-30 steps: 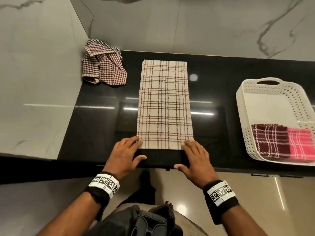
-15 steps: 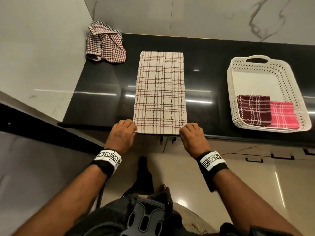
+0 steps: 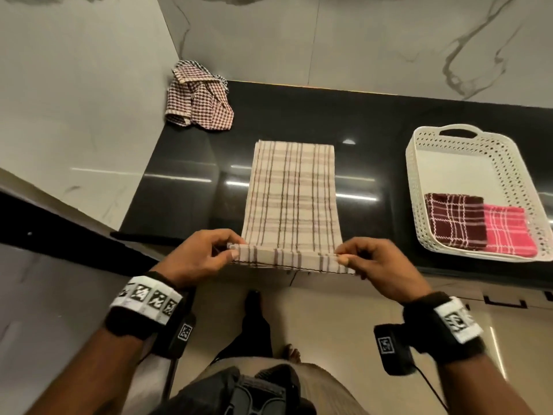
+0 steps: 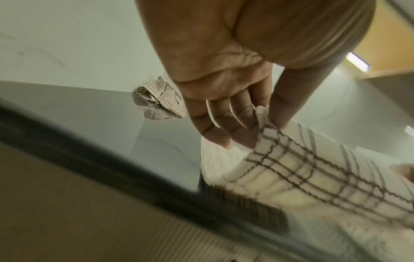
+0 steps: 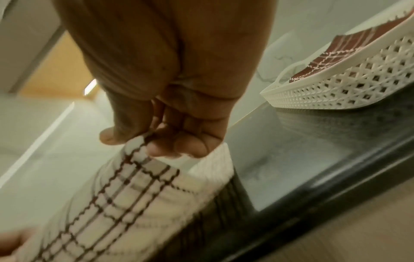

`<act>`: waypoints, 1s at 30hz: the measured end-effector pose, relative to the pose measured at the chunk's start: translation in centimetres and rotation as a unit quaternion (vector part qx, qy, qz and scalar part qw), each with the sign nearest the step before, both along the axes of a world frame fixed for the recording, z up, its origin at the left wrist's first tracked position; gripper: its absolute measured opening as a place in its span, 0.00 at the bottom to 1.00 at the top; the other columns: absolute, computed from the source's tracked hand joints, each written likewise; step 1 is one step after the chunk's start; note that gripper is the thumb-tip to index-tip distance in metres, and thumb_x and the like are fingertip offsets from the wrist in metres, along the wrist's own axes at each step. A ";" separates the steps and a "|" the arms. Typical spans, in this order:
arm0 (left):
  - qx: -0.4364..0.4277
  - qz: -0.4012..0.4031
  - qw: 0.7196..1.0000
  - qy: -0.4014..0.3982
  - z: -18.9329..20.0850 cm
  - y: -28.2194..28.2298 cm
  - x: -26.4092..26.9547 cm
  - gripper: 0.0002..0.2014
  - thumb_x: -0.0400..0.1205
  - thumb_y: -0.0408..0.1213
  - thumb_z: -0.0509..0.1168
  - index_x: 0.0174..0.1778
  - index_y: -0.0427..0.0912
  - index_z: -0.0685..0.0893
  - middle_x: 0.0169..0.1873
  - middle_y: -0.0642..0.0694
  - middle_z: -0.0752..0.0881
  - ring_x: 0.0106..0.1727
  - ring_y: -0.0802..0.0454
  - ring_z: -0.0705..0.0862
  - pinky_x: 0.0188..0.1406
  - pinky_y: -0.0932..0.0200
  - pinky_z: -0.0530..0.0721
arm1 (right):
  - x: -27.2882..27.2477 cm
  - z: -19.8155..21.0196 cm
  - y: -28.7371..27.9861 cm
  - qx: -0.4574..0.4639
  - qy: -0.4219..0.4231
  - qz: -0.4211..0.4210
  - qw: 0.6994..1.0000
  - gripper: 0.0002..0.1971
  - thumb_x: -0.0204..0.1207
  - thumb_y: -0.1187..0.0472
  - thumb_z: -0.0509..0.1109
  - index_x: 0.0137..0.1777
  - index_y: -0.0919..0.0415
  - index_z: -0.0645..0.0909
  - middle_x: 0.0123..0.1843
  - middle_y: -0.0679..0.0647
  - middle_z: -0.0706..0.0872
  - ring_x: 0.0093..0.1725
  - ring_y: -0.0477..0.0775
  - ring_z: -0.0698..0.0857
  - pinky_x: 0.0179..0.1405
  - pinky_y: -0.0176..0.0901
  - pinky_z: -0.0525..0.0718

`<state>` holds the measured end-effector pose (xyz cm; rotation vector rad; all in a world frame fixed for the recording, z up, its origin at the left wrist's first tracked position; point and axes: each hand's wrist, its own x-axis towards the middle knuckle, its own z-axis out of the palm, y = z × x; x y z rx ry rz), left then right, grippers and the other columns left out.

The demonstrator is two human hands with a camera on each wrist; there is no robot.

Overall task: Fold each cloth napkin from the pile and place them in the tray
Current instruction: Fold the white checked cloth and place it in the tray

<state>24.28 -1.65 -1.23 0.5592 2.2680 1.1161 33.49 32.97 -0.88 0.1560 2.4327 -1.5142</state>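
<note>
A cream napkin with brown plaid lines lies as a long strip on the black counter. Its near end is lifted off the counter. My left hand pinches the near left corner between thumb and fingers. My right hand pinches the near right corner. A white perforated tray stands at the right and holds a folded maroon napkin and a folded pink napkin. A crumpled brown checked napkin sits in the far left corner.
Marble walls close the counter at the left and the back. The counter's front edge runs just beyond my hands. The tray's far half holds nothing. Below are the tiled floor and my legs.
Both hands went from resting flat at the napkin's near corners to pinching them. The near end has been raised off the counter, and the far edge has moved closer.
</note>
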 end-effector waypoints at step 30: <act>-0.120 0.061 0.981 0.140 -9.4 11.3 -26.6 0.06 0.86 0.43 0.64 0.54 0.47 0.82 0.47 0.50 0.85 0.48 0.50 0.83 0.48 0.56 0.79 | -23.4 -8.9 1.8 0.163 -0.054 -0.352 0.920 0.09 0.84 0.67 0.62 0.48 0.56 0.82 0.47 0.50 0.86 0.45 0.49 0.85 0.33 0.32 0.75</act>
